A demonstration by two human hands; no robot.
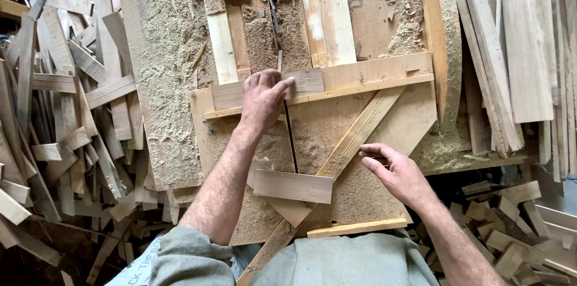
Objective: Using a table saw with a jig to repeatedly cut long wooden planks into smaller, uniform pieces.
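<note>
Pressing flat on a small wood slat (303, 82), the left hand (262, 100) has its fingers spread on top against the fence board (372, 73), while the right hand (393, 172) hovers loosely curled, holding nothing, just right of a cut block (293, 187).

Two bare forearms, both grips empty of any clasp.

Left hand (262, 98): arm stretched forward, palm down, fingers flat and together, tips pressing ahead of the grip. Right hand (393, 172): arm bent in from the side, wrist level, fingers loosely curled, thumb and forefinger pointing inward toward the left grip, nothing held.
</note>
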